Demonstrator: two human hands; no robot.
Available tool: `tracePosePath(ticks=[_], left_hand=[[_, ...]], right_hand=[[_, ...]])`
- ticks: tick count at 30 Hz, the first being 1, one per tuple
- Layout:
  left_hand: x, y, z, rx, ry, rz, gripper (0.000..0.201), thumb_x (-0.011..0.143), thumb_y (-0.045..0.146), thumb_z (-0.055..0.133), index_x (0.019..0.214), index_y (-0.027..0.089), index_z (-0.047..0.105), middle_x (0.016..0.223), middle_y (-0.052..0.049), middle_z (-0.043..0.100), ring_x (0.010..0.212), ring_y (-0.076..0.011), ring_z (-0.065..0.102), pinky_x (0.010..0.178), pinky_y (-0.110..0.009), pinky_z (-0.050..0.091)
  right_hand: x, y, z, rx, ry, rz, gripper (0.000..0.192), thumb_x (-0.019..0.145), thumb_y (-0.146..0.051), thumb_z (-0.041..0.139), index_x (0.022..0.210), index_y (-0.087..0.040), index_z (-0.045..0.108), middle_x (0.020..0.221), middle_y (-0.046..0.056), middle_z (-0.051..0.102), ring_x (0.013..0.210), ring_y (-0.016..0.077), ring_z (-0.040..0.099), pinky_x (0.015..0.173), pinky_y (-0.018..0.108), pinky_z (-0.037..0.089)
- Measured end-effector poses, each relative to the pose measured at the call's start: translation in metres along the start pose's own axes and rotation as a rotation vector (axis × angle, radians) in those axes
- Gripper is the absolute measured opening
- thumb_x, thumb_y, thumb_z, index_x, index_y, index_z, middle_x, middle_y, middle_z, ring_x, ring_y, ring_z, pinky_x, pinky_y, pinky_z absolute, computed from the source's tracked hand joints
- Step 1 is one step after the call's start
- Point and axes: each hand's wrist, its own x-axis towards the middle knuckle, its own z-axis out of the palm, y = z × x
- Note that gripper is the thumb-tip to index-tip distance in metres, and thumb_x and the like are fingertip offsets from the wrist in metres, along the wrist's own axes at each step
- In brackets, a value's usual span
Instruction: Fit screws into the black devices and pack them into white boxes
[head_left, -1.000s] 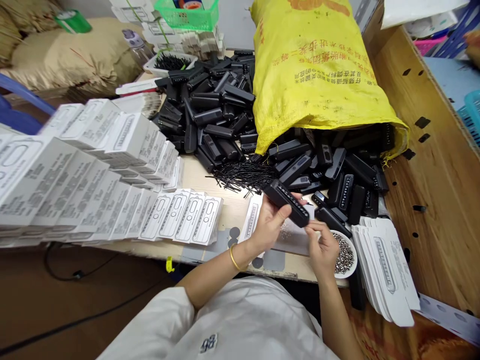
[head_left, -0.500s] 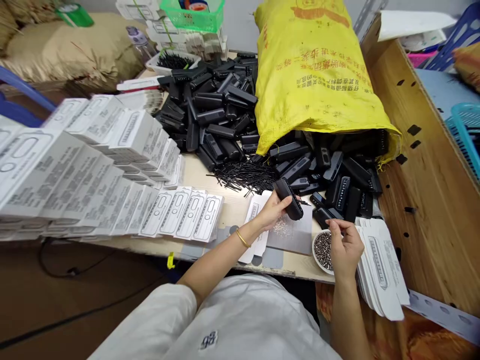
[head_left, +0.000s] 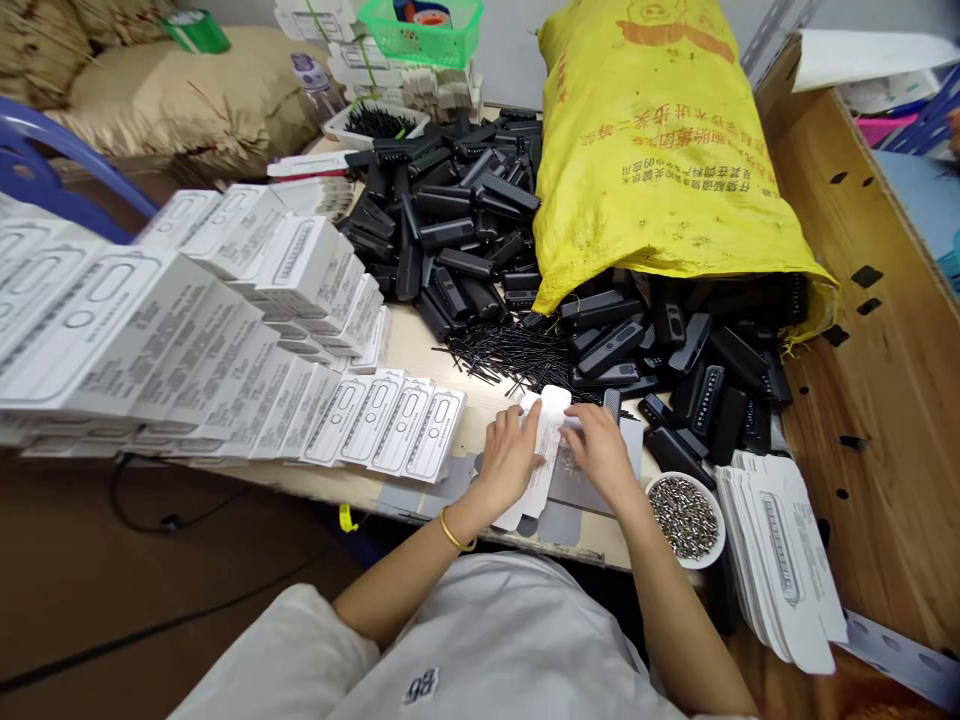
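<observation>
Both hands point(head_left: 511, 458) are at a white carton point(head_left: 550, 440) near a bowl point(head_left: 697, 563) of small metal pieces point(head_left: 682, 515).

I wear this one camera on my head, so it looks forward and down from above my shirt point(head_left: 465, 640), which fills the near middle. My left hand point(head_left: 510, 460) and right hand point(head_left: 598, 450) show just beyond, near enough that I can tell single fingers apart. The view is wide: it takes in the table point(head_left: 412, 340), boxes point(head_left: 217, 370) on the left, the board point(head_left: 885, 400) on the right, and at the far side the bag point(head_left: 667, 140) and some wall point(head_left: 514, 60).
</observation>
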Motion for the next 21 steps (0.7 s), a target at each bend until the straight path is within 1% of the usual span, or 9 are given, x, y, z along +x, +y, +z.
tracePosePath(ticks=[3, 8, 10, 11, 13, 15, 16, 18, 21], left_hand=[[-0.002, -0.02, 0.002, 0.112, -0.058, -0.098, 0.085, 0.068, 0.019, 0.08, 0.141, 0.02, 0.038, 0.12, -0.016, 0.051, 0.112, -0.0347, 0.051, 0.092, -0.049, 0.043], [0.009, -0.025, -0.003, -0.083, 0.003, -0.035, 0.089, 0.066, 0.021, 0.082, 0.143, 0.022, 0.036, 0.129, -0.015, 0.044, 0.124, -0.0356, 0.044, 0.103, -0.055, 0.035], [0.01, -0.021, -0.012, -0.37, 0.0, 0.029, 0.078, 0.073, 0.026, 0.075, 0.142, 0.023, 0.039, 0.131, -0.013, 0.045, 0.128, -0.0319, 0.041, 0.109, -0.052, 0.032], [0.01, -0.019, -0.016, -0.562, -0.076, 0.048, 0.07, 0.076, 0.031, 0.071, 0.139, 0.022, 0.043, 0.129, -0.012, 0.049, 0.128, -0.0299, 0.043, 0.11, -0.049, 0.033], [0.007, -0.014, -0.02, -0.986, -0.37, 0.029, 0.057, 0.079, 0.045, 0.065, 0.128, 0.017, 0.054, 0.117, -0.012, 0.06, 0.117, -0.0283, 0.054, 0.103, -0.045, 0.042], [0.002, -0.008, -0.018, -1.345, -0.678, -0.066, 0.057, 0.075, 0.054, 0.066, 0.114, 0.012, 0.062, 0.101, -0.013, 0.067, 0.098, -0.0261, 0.065, 0.091, -0.041, 0.05], [0.0, -0.005, -0.015, -1.47, -0.764, -0.122, 0.058, 0.072, 0.056, 0.067, 0.108, 0.01, 0.064, 0.096, -0.012, 0.069, 0.088, -0.024, 0.068, 0.085, -0.038, 0.053], [-0.003, 0.0, -0.009, -1.6, -0.786, -0.197, 0.059, 0.07, 0.057, 0.071, 0.105, 0.009, 0.064, 0.086, -0.011, 0.07, 0.072, -0.0193, 0.069, 0.072, -0.031, 0.056], [-0.002, 0.006, -0.007, -1.619, -0.659, -0.178, 0.072, 0.071, 0.058, 0.073, 0.125, 0.014, 0.052, 0.081, -0.007, 0.069, 0.062, -0.0181, 0.068, 0.058, -0.028, 0.055]], right_hand=[[0.026, -0.002, 0.016, -0.19, -0.158, 0.064, 0.037, 0.066, -0.011, 0.077, 0.098, -0.018, 0.061, 0.103, 0.012, 0.063, 0.094, 0.0285, 0.057, 0.077, 0.038, 0.043], [0.043, -0.002, -0.002, -0.204, -0.305, 0.112, 0.015, 0.074, -0.014, 0.07, 0.071, -0.019, 0.056, 0.081, 0.004, 0.06, 0.083, 0.0219, 0.056, 0.076, 0.034, 0.038], [0.039, -0.001, -0.019, -0.084, -0.211, 0.025, 0.015, 0.081, -0.02, 0.064, 0.069, -0.02, 0.055, 0.078, 0.003, 0.061, 0.082, 0.0209, 0.054, 0.077, 0.034, 0.037], [0.036, 0.0, -0.027, 0.008, -0.149, -0.037, 0.015, 0.083, -0.023, 0.062, 0.07, -0.021, 0.055, 0.079, 0.003, 0.062, 0.083, 0.0211, 0.054, 0.078, 0.035, 0.037], [0.028, 0.003, -0.041, 0.223, -0.062, -0.163, 0.017, 0.086, -0.029, 0.06, 0.07, -0.022, 0.055, 0.08, 0.003, 0.065, 0.084, 0.0211, 0.054, 0.08, 0.037, 0.039], [0.022, 0.008, -0.048, 0.454, -0.07, -0.247, 0.021, 0.086, -0.033, 0.06, 0.069, -0.023, 0.055, 0.078, 0.003, 0.067, 0.082, 0.0206, 0.054, 0.079, 0.037, 0.042], [0.019, 0.01, -0.049, 0.57, -0.091, -0.26, 0.022, 0.086, -0.035, 0.061, 0.068, -0.023, 0.055, 0.075, 0.003, 0.066, 0.08, 0.0202, 0.055, 0.076, 0.037, 0.043], [0.015, 0.014, -0.044, 0.775, -0.09, -0.231, 0.025, 0.083, -0.04, 0.065, 0.067, -0.024, 0.054, 0.069, 0.001, 0.063, 0.075, 0.0195, 0.055, 0.072, 0.035, 0.045], [0.009, 0.01, -0.028, 0.879, 0.167, -0.048, 0.024, 0.077, -0.042, 0.071, 0.075, -0.023, 0.057, 0.076, 0.001, 0.061, 0.079, 0.0187, 0.056, 0.075, 0.035, 0.047]])
